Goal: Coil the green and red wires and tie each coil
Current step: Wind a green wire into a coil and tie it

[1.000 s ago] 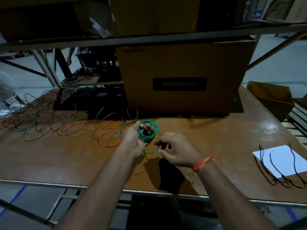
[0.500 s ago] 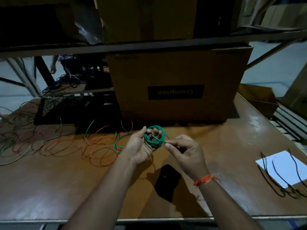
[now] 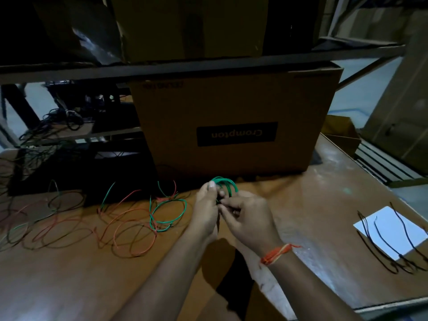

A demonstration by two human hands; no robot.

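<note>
Fingers (image 3: 214,188) of the left hand (image 3: 205,212) curl around the green coil (image 3: 225,185), held above the tabletop (image 3: 301,205) before a cardboard box (image 3: 234,126). Loose red and green wires (image 3: 139,218) sprawl left. Right hand (image 3: 247,216) pinches the coil's near edge, a thread bracelet (image 3: 276,252) on its wrist.

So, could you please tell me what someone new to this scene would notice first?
Probably the small green wire coil, gripped by the left hand and right hand together, just in front of the big Crompton cardboard box with its label upside down. Next, the loose red and green wires sprawled over the wooden table to the left, and the white sheet with black ties far right.
</note>
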